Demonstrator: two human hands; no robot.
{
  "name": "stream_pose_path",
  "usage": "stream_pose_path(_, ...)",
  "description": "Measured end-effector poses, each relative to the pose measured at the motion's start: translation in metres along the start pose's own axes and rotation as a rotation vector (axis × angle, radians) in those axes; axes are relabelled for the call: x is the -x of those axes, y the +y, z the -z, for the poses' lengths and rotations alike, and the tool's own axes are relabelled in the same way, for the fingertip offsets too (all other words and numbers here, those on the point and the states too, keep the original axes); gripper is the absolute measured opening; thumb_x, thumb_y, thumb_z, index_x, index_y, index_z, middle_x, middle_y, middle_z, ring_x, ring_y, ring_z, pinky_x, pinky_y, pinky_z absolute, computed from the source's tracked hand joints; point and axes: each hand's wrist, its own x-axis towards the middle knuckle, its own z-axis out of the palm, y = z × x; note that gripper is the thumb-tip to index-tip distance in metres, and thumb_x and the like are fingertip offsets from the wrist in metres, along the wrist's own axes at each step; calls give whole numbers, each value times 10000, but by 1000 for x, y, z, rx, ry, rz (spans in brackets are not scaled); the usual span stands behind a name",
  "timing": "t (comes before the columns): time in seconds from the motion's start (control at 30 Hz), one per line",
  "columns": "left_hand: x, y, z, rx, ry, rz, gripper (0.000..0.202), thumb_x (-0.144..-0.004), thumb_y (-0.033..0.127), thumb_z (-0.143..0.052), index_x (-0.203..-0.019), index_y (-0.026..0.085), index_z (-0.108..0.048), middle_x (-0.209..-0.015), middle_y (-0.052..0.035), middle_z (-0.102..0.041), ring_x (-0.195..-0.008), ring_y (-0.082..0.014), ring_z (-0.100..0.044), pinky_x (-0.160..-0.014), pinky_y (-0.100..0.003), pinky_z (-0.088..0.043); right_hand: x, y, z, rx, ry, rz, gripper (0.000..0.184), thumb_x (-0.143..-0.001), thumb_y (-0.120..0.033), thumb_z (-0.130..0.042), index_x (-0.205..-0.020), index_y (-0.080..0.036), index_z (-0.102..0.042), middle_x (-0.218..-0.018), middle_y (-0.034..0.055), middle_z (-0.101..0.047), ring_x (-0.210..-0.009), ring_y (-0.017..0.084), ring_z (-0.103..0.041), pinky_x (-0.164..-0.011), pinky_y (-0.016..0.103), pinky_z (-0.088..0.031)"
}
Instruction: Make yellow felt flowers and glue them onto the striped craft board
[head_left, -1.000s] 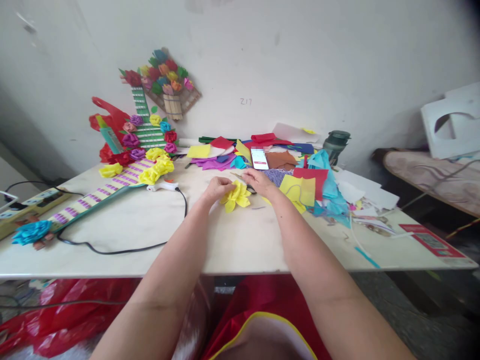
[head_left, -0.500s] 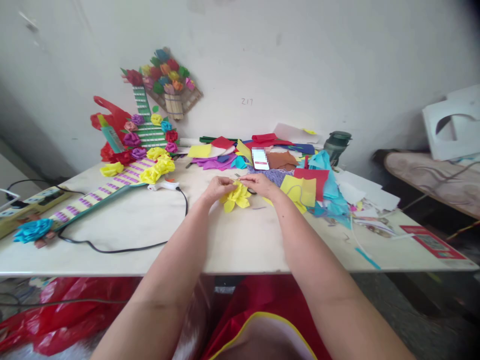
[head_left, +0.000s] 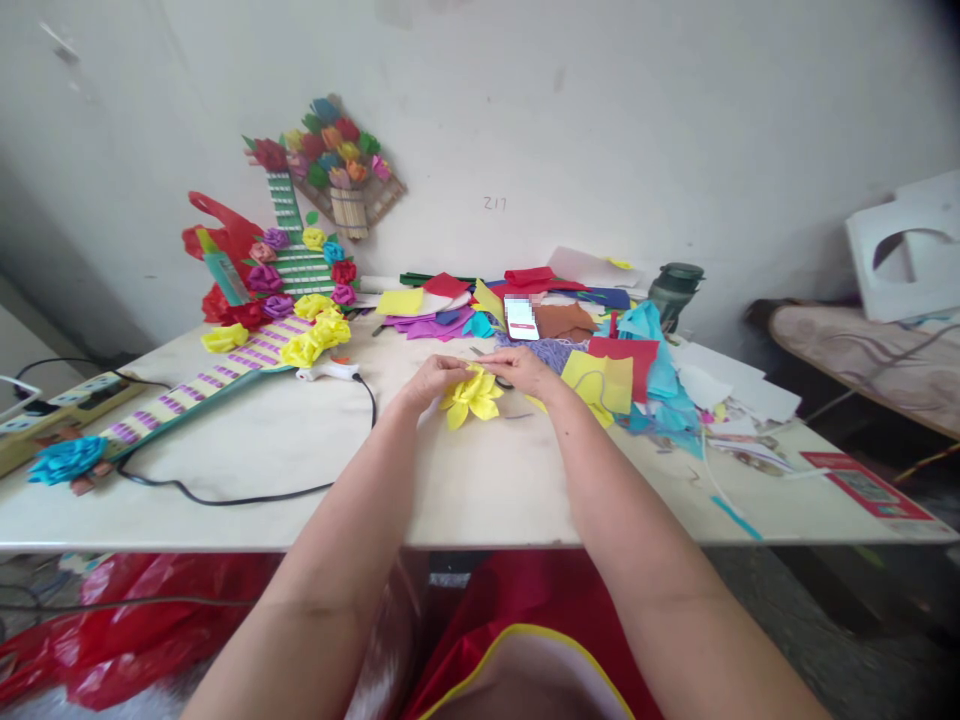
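Observation:
A yellow paper flower (head_left: 471,397) lies on the pale table (head_left: 270,450), a bit past its middle. My left hand (head_left: 429,380) is closed on the flower's left side. My right hand (head_left: 520,368) pinches the flower's top from the right, fingers together. Scissors (head_left: 501,382) lie on the table just under my right hand, mostly hidden.
A white glue gun (head_left: 327,372) with a black cord (head_left: 225,497) lies left of my hands. Coloured paper sheets (head_left: 600,380), a phone (head_left: 520,317) and a dark jar (head_left: 673,290) crowd the far right. A decorated ladder with paper flowers (head_left: 247,350) and a power strip (head_left: 52,405) are on the left.
My right hand has moved a little left onto the top of the flower. My left hand has kept its hold, and the flower has barely shifted.

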Motion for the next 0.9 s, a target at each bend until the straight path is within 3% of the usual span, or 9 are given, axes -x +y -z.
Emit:
stream_pose_path(0.4,-5,-6,2,10,27,-15,256,-596,309,-590,-735,108,-666,-622,-33,-617,-562,-124,-522,-549,-232,-396,-1,0,-2,59,13,28,256,-743,-220,-549,-962,-195,-680,-828,33,-669,-755,119,-564,-713,242,-437)
stream_pose_path(0.57,-4,-3,0,0,32,10,240,-588,300,-590,-720,111,-656,-602,-27,-609,-556,-128,-525,-553,-241,-404,0,-6,-1,12,-20,-41,275,-739,-229,-545,-974,-177,-677,-873,45,-675,-743,120,-569,-703,245,-441)
stream_pose_path(0.77,-3,-2,-1,-5,8,-13,185,-588,274,-584,-660,109,-625,-561,-9,-573,-508,-118,-503,-507,-238,-376,4,-11,-1,-35,-89,-127,352,-740,-298,-542,-1031,-132,-648,-548,-18,-569,-512,68,-460,-542,215,-393)
stream_pose_path(0.9,-2,-1,0,-10,-3,-9,186,-596,262,-561,-673,103,-622,-540,-6,-558,-495,-115,-497,-493,-235,-366,5,-10,-1,-85,-132,-158,376,-744,-296,-534,-1054,-108,-631,-493,-41,-491,-462,47,-402,-486,199,-338)
